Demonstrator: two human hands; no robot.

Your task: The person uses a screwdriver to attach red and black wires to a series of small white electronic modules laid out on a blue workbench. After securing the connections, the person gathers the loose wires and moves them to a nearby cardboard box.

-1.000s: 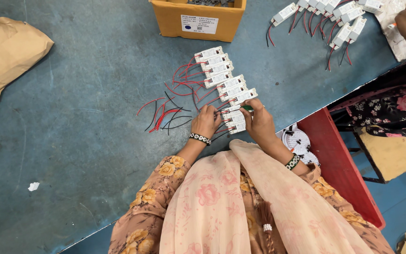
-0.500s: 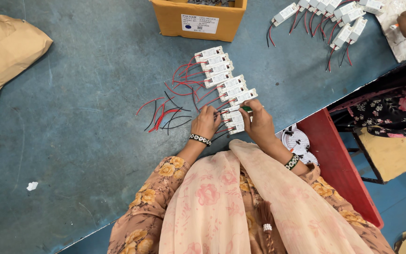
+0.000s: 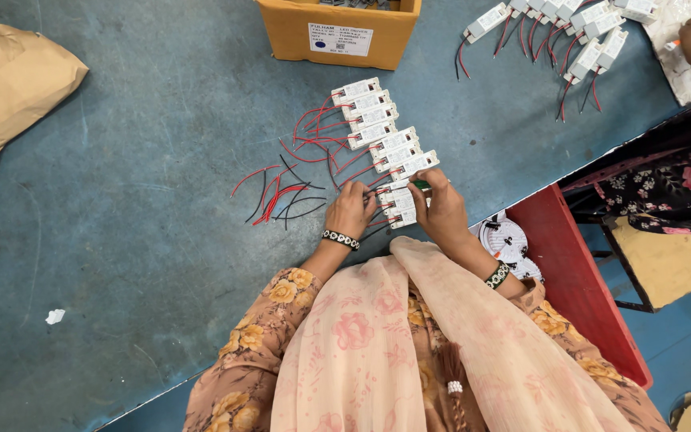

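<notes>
— What are the hands doing?
— The left hand (image 3: 351,210) and right hand (image 3: 441,210) are pinching one small white rectangular driver module (image 3: 400,204), unmoved since before.
— And beyond them?
— Seven more modules (image 3: 384,128) are lying in a row; the orange cardboard box (image 3: 337,34) is sitting farther off, contents unclear.

Small white rectangular module (image 3: 400,206) with red and black leads, flat at frame centre, nearest end of a diagonal row of like modules (image 3: 377,128), green-tipped tool (image 3: 421,185) at its top edge.
</notes>
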